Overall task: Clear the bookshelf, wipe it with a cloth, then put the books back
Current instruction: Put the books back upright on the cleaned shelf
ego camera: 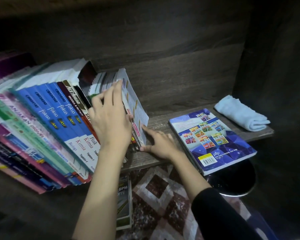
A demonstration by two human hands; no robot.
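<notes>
A leaning row of books [47, 122] fills the left of the dark wooden shelf [156, 156]. My left hand [109, 118] lies flat over the top edges of the row's rightmost books, fingers spread. My right hand [156, 142] presses its fingertips against the lower edge of the last, white-covered book [137, 104], which tilts left against the row. A purple-covered book [213, 139] lies flat on the shelf to the right. A folded light-blue cloth [241, 114] rests at the shelf's far right end.
Below the shelf, one book [124, 203] lies on a patterned red and white floor covering [163, 205]. A round black stool [235, 181] stands under the shelf's right part. The shelf's side wall rises at far right.
</notes>
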